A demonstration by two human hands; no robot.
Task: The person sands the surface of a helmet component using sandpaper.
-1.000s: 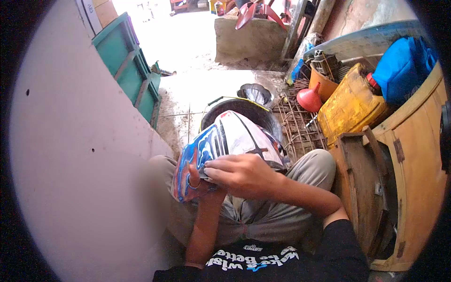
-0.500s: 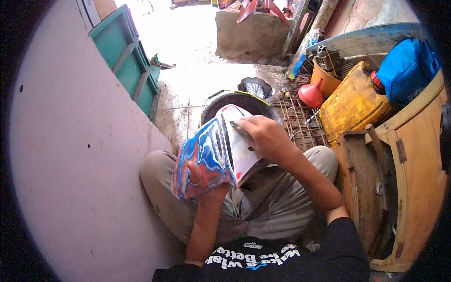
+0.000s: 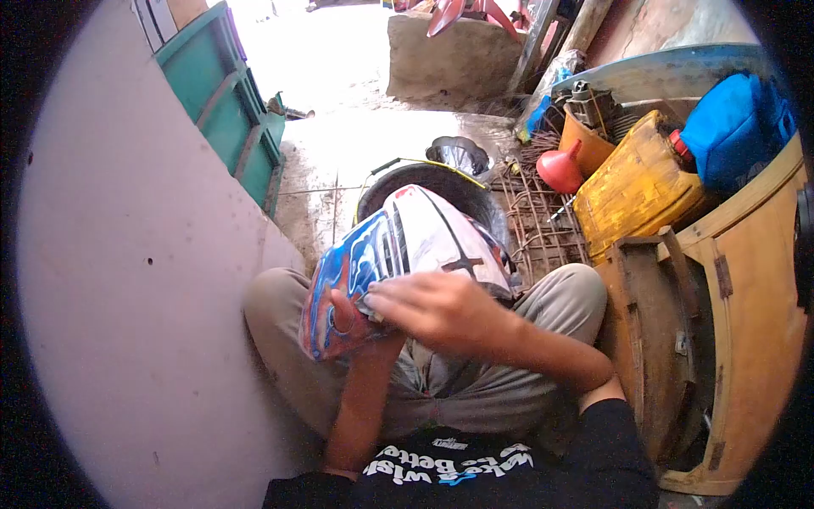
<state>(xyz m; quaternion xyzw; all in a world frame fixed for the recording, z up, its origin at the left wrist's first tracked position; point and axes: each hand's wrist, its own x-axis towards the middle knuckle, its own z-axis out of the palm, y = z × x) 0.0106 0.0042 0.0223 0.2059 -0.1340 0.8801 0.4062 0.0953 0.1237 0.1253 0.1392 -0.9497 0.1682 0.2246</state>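
Fingers of the right hand (image 3: pixel 441 310) lie close together and bent, with the tips at the blue part of the painted shell (image 3: pixel 437 229); whether they pinch something small, one cannot tell. The left hand (image 3: pixel 373 341) grips the shell from below at its left end, and its thumb comes up over the blue and orange surface. The largest thing is the pale wall (image 3: pixel 127 280), along the left side. At right stands the curved wooden frame (image 3: pixel 755 314), and at far left leans the green panel (image 3: pixel 208 93). The person's grey trousers (image 3: pixel 288 339) are bent at the knees, and the shell is between these knees, with its white far end seen in front of the black bucket (image 3: pixel 373 199). The yellow jerrycan (image 3: pixel 636 187) rests tilted at right, beside the blue bag (image 3: pixel 733 127). Just left of the jerrycan is the metal grid (image 3: pixel 543 225). Smallest is the red funnel (image 3: pixel 559 171), near the far end of this grid.
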